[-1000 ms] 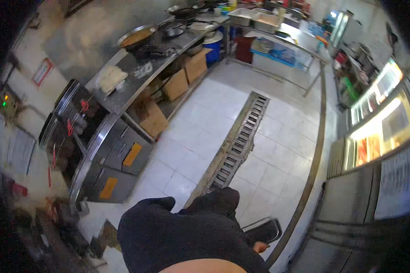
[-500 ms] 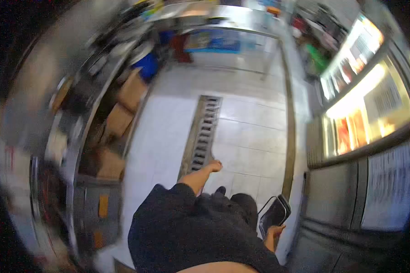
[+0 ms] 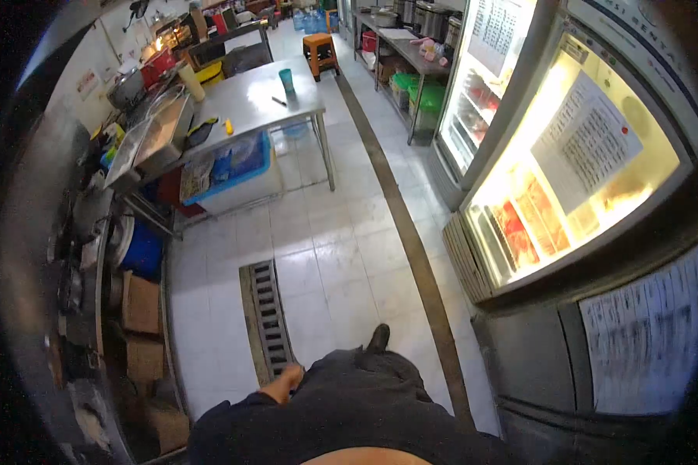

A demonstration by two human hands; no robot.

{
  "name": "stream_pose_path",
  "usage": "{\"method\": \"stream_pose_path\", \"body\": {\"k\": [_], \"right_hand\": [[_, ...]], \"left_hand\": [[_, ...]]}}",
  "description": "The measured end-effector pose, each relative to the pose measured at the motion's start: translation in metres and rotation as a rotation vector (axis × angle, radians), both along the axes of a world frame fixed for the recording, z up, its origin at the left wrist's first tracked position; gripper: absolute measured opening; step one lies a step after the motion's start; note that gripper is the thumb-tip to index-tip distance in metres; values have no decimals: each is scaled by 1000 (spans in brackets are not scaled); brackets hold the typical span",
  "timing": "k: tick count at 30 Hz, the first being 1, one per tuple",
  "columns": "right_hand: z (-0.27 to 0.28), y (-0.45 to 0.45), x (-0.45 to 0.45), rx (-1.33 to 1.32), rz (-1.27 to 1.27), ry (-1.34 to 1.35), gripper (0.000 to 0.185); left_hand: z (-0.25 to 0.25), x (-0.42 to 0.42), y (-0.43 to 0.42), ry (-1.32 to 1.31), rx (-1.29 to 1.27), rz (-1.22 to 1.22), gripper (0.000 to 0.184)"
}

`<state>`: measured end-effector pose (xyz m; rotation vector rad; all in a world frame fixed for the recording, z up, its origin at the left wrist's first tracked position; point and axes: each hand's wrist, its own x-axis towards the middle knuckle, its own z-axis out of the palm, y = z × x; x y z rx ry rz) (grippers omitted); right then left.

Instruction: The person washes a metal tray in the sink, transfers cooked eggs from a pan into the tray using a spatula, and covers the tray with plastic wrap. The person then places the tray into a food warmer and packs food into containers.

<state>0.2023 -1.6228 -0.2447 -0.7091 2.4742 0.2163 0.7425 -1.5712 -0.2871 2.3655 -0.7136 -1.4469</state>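
Observation:
My left hand [image 3: 288,378] is low in the view, beside my dark clothing and above the floor drain grate [image 3: 271,318]. Its fingers look curled, but they are too small and blurred to tell whether anything is in them. My right hand does not show, and neither does the black tray-like object it held earlier. One dark shoe [image 3: 378,339] is on the white tiled floor [image 3: 329,271].
Ahead stands a steel table [image 3: 252,97] with a green cup [image 3: 286,80]; an orange stool [image 3: 319,54] is behind it. Lit glass-door fridges [image 3: 512,232] line the right. On the left, a shelf holds cardboard boxes [image 3: 142,304] near a blue drum [image 3: 143,249].
The view has turned right and moved forward, bringing the table and fridges closer. My left hand has come back toward my body. My right hand and the black object have left the view.

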Motion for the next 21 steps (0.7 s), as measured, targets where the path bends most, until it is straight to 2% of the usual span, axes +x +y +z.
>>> {"method": "stream_pose_path", "body": {"k": [4, 9, 11, 13, 16, 19, 20, 21], "right_hand": [[-1, -181, 5, -100, 164, -36, 42], [4, -443, 50, -391, 354, -67, 44], [16, -558, 75, -566, 413, -54, 45], [36, -653, 102, -824, 492, -26, 57], [155, -757, 171, -746, 414, -245, 56], [134, -849, 201, -1032, 517, -40, 48], [143, -864, 211, -1081, 538, -160, 47], [173, -882, 228, -1122, 547, -284, 46]], "left_hand": [[25, -4, -27, 62, 214, 123, 43], [20, 1, -141, 123, 259, 176, 45], [9, 8, -213, 148, 244, 159, 46], [-4, 21, -291, 163, 216, 120, 47], [-32, 52, -439, 158, 114, -3, 48], [-67, 93, -624, 35, -165, -172, 50], [32, 88, -706, -175, -304, -259, 49], [68, 93, -783, 59, -452, -44, 42]]}}
